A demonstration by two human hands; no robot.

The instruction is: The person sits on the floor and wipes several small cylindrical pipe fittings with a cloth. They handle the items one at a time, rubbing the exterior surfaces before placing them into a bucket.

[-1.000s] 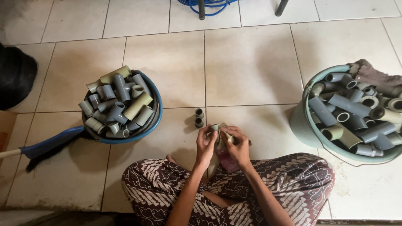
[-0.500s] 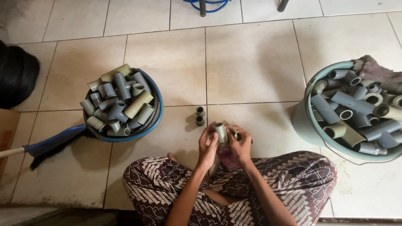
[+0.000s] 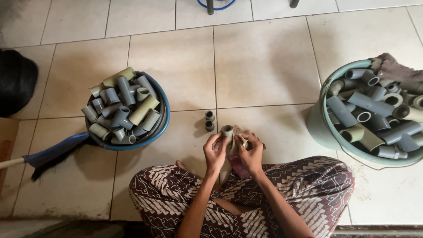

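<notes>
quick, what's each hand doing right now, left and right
Left hand: closed on a short grey pipe piece, held upright.
Right hand: closed at the same pipe piece, fingers on a small pale bit beside it; what that bit is cannot be told.

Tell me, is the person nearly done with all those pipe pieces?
Hard to say. Two small fittings stand apart on the floor tiles, so those look finished. One short pipe piece is in the left hand, with the right hand working on it. The blue-rimmed basin and the green tub are each heaped with pipe pieces, so plenty seems left.
</notes>
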